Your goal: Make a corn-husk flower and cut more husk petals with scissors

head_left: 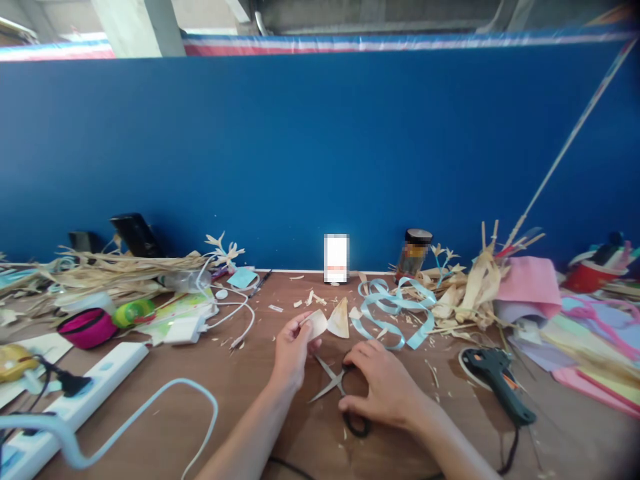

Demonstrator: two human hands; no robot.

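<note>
My left hand (pixel 295 343) pinches a small pale piece of dried husk (pixel 316 324) between thumb and fingers, just above the table. At the black-handled scissors (pixel 340 381), my right hand (pixel 377 380) curls its thumb and fingers about the handle loops. The scissor blades are spread apart and point left, beneath my left hand. Beyond the hands lies a pointed, cream-coloured husk piece (pixel 339 319) on the table. Small husk scraps (pixel 314 298) are scattered around it.
Curled light-blue ribbon (pixel 395 303) lies right of centre. A glue gun (pixel 500 380) rests at the right near dried husks (pixel 475 287). At left are a white power strip (pixel 107 377) and cables. A lit phone (pixel 337 259) leans against the blue partition (pixel 300 153).
</note>
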